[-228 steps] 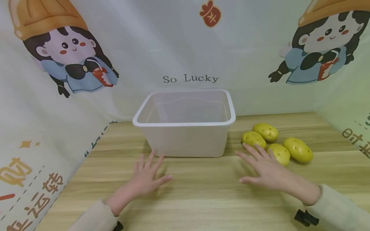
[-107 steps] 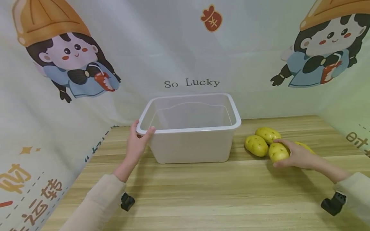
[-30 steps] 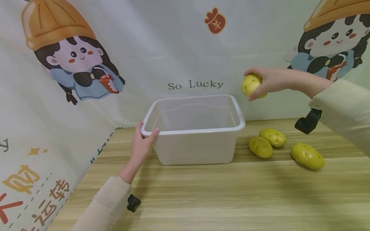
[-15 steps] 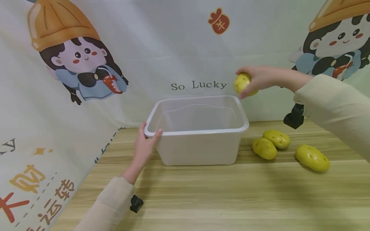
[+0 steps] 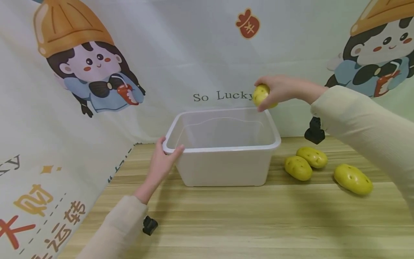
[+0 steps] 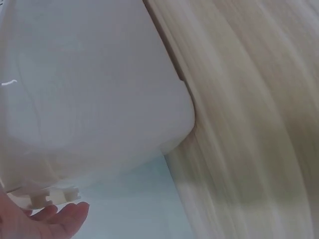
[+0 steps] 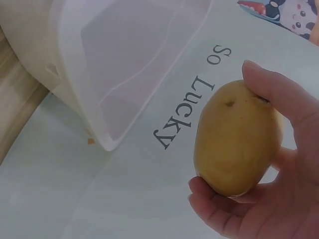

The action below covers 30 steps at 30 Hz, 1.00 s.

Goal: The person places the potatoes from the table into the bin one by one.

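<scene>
In the head view a white plastic bin (image 5: 223, 167) stands upright on the wooden table. My left hand (image 5: 161, 162) grips its front left corner at the rim, thumb in front and fingers round the side. The left wrist view has the bin's wall (image 6: 94, 94) up close, with fingertips (image 6: 75, 214) under the rim. Raised just above the bin's right back corner, my right hand (image 5: 279, 90) holds a yellow potato (image 5: 261, 95) between thumb and fingers. The same potato (image 7: 239, 139) fills the hand's grasp in the right wrist view. The bin's floor is hidden by its front wall.
Right of the bin, two yellow potatoes (image 5: 298, 168) lie touching, and a third potato (image 5: 353, 179) lies apart from them. A printed cloth (image 5: 168, 54) hangs behind the bin and along the sides of the table (image 5: 226, 219).
My right hand has lifted one potato from the group on the table and carried it leftward to the bin's right edge. My left hand, earlier spread over the table, now keeps hold of the rim.
</scene>
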Available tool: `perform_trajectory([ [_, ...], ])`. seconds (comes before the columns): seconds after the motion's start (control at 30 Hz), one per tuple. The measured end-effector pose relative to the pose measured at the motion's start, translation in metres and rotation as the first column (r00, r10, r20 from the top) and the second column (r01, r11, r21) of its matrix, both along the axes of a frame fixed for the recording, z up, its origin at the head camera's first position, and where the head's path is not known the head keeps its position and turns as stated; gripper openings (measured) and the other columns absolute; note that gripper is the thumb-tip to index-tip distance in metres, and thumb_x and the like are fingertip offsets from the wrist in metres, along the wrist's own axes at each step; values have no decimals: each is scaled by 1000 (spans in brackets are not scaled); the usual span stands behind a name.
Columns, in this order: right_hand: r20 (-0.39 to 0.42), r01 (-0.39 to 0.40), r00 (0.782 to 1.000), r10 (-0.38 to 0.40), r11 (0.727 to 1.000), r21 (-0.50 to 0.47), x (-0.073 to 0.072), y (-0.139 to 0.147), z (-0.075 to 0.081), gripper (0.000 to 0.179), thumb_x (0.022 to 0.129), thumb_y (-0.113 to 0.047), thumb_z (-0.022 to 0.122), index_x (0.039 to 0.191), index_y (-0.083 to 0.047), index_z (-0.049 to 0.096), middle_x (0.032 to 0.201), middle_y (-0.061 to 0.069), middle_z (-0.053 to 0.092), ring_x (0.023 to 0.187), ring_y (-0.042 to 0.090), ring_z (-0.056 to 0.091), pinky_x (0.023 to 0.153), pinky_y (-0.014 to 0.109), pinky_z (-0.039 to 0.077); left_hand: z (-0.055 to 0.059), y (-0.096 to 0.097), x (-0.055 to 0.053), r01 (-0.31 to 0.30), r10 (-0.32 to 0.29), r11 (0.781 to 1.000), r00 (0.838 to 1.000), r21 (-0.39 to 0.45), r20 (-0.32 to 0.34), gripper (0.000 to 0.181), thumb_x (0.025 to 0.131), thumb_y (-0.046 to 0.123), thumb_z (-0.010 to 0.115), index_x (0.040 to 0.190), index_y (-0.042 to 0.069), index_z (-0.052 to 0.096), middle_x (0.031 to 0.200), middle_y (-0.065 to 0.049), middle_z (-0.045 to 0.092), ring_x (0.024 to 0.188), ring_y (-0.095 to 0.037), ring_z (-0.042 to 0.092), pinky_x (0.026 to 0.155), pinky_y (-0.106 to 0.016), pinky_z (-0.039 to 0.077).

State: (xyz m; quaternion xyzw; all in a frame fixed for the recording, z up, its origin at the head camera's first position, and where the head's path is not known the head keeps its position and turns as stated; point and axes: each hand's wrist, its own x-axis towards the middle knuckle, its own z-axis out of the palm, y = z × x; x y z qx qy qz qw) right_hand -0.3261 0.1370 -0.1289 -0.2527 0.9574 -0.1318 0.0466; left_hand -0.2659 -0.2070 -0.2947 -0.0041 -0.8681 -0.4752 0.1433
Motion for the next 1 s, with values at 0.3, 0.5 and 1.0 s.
perform_trajectory([
  [0.3,2,2,1000,-2,1000,20,-1,-6,-7,77,78,-32,67,140,-5,28,124,16,45,102,28,43,80,40,39,8,4,-9,-32,35,997,999,-73,36,85,83,45,59,142,-1,20,138,-23,35,119,-35,42,98,-48,37],
  [0.5,-3,8,1000,-8,1000,28,-2,-14,-9,77,77,-32,66,140,-6,29,125,16,45,102,28,42,80,40,38,8,5,-14,-66,69,991,997,-113,27,81,83,44,59,140,-2,25,133,-23,41,115,-35,44,96,-47,39],
  [1.0,45,-30,999,29,1000,11,-16,-40,-21,78,76,-30,66,141,-7,28,124,14,45,103,27,42,85,39,37,7,8,-14,-58,62,994,997,-87,45,83,84,44,60,142,-1,22,135,-24,38,116,-35,43,96,-49,39],
])
